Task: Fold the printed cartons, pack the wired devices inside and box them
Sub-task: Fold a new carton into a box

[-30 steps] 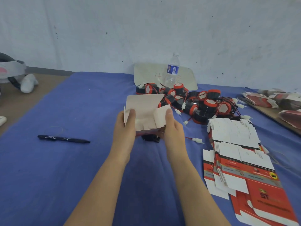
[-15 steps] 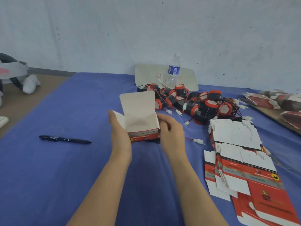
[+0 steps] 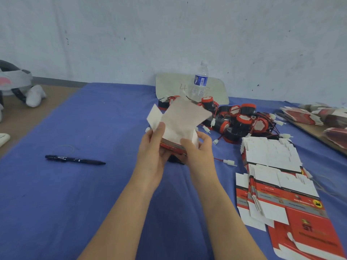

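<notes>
1. A person held one carton (image 3: 180, 121) up in both hands, just above the blue cloth (image 3: 93, 184), in the middle of the view.
2. The left hand (image 3: 152, 152) gripped the carton's left side, with its thumb pressed on the white inside.
3. The right hand (image 3: 199, 151) gripped the right side, fingers curled around it and thumb on the white inside too.
4. The carton was open at the top. Its white flaps stuck up and leaned a bit, and a red printed side showed low down between the hands.
5. Something small and dark lay on the cloth right under the carton, but I could not tell what it was.
6. A white plug (image 3: 229, 162) on a red wire lay on the cloth just right of the right hand.
7. The wired devices (image 3: 242, 121), red and black, sat in a heap behind the carton and to the right.
8. The flat cartons (image 3: 272, 166) lay in messy piles on the right side of the cloth, near the heap.
9. A water bottle (image 3: 200, 81) stood upright behind the heap, in front of a pale board (image 3: 169, 85) by the wall.
10. A black pen (image 3: 75, 159) lay on the cloth, well apart to the left.
</notes>
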A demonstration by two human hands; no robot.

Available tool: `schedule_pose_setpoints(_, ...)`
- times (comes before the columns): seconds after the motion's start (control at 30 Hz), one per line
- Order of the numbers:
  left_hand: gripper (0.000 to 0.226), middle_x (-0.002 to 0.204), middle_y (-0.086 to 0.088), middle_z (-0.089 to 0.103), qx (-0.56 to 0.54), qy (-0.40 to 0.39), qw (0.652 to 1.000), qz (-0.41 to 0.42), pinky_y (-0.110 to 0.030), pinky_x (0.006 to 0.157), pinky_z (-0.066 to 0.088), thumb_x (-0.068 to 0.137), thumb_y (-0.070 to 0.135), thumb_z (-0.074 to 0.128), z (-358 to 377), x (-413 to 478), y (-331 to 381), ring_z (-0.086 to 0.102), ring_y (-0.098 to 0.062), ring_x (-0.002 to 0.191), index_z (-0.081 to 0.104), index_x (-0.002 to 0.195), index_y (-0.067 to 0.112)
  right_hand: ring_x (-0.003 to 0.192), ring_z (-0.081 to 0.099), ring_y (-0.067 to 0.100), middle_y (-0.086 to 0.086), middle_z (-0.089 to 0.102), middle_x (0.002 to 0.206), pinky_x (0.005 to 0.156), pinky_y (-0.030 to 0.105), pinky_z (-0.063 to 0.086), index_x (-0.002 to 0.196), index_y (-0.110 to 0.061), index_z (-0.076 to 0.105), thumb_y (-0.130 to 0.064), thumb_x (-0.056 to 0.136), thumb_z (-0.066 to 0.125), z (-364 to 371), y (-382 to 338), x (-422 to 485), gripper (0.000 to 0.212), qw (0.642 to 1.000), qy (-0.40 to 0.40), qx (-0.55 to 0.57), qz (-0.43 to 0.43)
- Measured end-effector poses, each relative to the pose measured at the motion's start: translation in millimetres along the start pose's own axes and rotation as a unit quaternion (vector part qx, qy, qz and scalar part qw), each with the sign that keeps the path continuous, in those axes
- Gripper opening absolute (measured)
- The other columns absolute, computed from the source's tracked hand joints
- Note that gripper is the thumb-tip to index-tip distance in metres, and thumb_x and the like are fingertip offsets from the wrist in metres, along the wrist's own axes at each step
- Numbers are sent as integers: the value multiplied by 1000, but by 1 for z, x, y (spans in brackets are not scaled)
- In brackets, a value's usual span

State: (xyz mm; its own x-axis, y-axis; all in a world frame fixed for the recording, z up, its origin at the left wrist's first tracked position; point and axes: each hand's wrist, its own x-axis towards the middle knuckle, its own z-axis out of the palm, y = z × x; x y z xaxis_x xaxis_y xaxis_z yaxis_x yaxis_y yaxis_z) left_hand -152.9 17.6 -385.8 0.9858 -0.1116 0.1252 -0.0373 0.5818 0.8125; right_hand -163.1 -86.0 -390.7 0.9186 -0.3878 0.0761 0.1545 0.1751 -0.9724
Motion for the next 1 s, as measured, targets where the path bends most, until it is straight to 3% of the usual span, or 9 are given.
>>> schedule_pose_setpoints(0.17, 31, 110, -6, 70, 67, -38, 997, 19, -28, 76, 56, 95, 30, 54, -2, -2, -1, 69, -18, 95, 60, 120, 13, 107, 60, 23, 2, 56, 122, 90, 41, 53, 132, -18, 37, -23, 80, 73, -9, -1, 6, 63, 997, -4, -82, 12)
schedule_pose_setpoints(0.27, 40, 113, -2, 70, 134, -74, 987, 41, -33, 84, 56, 83, 34, 60, 0, -5, -1, 67, -18, 104, 61, 120, 19, 77, 53, 15, -6, 51, 82, 60, 11, 43, 102, -14, 39, -21, 89, 61, -14, -3, 12, 27, 987, 19, -158, 1)
schedule_pose_setpoints(0.37, 41, 108, 7, 70, 180, -96, 977, 55, -37, 93, 53, 78, 34, 64, 2, -7, -2, 66, -15, 105, 61, 117, 26, 60, 47, 6, -9, 50, 68, 44, 11, 34, 78, -19, 46, -21, 87, 64, -20, -1, 13, 20, 965, 35, -257, -28)
schedule_pose_setpoints(0.47, 33, 102, 15, 70, 205, -116, 969, 69, -31, 93, 53, 76, 31, 66, 2, -9, -2, 66, -8, 102, 63, 109, 35, 58, 50, 5, -8, 55, 67, 37, 9, 35, 76, -18, 56, -26, 84, 71, -22, -5, 12, 19, 960, 49, -276, -21)
schedule_pose_setpoints(0.6, 39, 103, 18, 70, 205, -135, 966, 85, -23, 88, 54, 79, 27, 70, 1, -9, -1, 65, -3, 102, 60, 116, 35, 59, 49, 4, -10, 54, 67, 44, 17, 35, 87, -19, 60, -34, 86, 67, -23, -8, 10, 17, 948, 41, -314, -11)
schedule_pose_setpoints(0.77, 73, 93, 35, 67, 193, -105, 973, 73, -6, 65, 48, 82, 18, 72, 5, -10, -6, 63, 14, 90, 32, 142, 28, 67, 53, 16, -3, 57, 72, 57, 28, 39, 92, -10, 61, -50, 85, 60, -23, -11, 4, 41, 940, 24, -341, 3)
schedule_pose_setpoints(0.87, 57, 106, 14, 71, 165, -64, 982, 62, -25, 78, 55, 77, 36, 75, 3, -6, -5, 66, -7, 103, 54, 128, 24, 62, 49, 2, -11, 54, 66, 50, 15, 39, 71, -18, 54, -52, 86, 58, -15, -12, -2, 37, 938, -38, -344, 18)
schedule_pose_setpoints(0.93, 48, 111, 1, 72, 134, -62, 988, 48, -34, 77, 56, 79, 39, 70, 0, -4, -2, 68, -18, 102, 60, 122, 21, 63, 53, -5, -18, 58, 64, 46, 5, 38, 72, -27, 58, -45, 89, 59, -9, -11, -7, 25, 957, -101, -272, 25)
schedule_pose_setpoints(1.0, 51, 110, -3, 72, 85, -29, 995, 50, -30, 69, 56, 76, 43, 73, -4, -3, 2, 69, -20, 99, 61, 120, 18, 78, 61, -5, -20, 67, 77, 61, 3, 43, 85, -31, 63, -45, 92, 57, -6, -11, -9, 16, 963, -152, -221, 25)
